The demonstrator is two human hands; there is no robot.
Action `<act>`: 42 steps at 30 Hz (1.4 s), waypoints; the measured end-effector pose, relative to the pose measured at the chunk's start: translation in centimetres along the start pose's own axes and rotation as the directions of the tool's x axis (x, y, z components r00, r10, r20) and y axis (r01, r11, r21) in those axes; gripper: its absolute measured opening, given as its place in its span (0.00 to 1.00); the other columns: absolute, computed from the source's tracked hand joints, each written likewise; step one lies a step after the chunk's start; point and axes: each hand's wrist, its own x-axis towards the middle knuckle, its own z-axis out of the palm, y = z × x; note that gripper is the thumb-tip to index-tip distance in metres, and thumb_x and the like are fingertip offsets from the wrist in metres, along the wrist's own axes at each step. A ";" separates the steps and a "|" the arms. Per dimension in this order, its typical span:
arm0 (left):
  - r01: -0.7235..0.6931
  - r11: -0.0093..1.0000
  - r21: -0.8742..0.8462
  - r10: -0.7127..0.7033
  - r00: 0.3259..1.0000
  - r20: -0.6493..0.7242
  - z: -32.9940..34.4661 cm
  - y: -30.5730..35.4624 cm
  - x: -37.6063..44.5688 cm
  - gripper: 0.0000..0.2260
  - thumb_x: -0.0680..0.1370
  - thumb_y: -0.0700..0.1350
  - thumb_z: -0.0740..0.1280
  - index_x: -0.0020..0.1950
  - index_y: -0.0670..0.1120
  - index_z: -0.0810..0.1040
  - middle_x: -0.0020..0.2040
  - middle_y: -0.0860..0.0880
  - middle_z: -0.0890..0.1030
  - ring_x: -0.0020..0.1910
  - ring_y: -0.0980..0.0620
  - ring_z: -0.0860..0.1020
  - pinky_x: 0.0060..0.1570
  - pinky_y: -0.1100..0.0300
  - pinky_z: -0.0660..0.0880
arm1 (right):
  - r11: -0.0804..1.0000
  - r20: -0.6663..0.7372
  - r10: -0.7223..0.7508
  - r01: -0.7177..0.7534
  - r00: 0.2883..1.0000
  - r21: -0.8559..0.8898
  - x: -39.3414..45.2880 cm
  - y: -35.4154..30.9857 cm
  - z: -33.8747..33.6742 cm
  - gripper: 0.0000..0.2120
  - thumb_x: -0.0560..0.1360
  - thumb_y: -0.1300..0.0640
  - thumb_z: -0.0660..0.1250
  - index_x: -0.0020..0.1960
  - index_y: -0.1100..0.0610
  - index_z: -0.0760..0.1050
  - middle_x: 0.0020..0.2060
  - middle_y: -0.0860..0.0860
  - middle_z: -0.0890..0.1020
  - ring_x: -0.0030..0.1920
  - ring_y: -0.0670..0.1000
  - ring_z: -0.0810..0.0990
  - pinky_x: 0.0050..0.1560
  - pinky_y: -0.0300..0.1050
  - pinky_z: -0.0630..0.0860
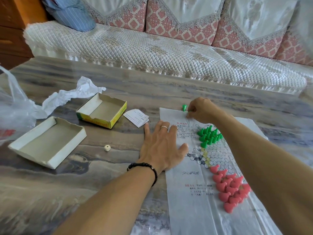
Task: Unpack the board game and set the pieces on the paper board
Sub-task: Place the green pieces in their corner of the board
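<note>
The white paper board with a printed hexagon grid lies on the table at the right. Several green pawns stand grouped at its far side and several pink pawns at its near side. My left hand lies flat, fingers spread, on the board's left edge. My right hand is at the board's far corner, fingers pinched around a green piece that barely shows. One more green pawn stands just left of those fingers.
Two empty box halves sit on the left: a white tray and a yellow-sided one. A small die, a folded leaflet, crumpled white paper and a plastic bag lie around them. A sofa runs behind the table.
</note>
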 end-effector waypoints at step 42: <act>0.005 1.000 0.008 -0.005 1.000 0.021 -0.2 0.0 0.1 0.28 0.77 0.64 0.53 0.71 0.48 0.65 0.73 0.46 0.65 0.74 0.48 0.58 0.71 0.37 0.48 | 0.999 0.210 -0.027 0.022 0.977 0.025 -3.7 2.3 -3.0 0.07 0.76 0.62 0.66 0.47 0.57 0.83 0.38 0.47 0.83 0.33 0.44 0.77 0.32 0.35 0.70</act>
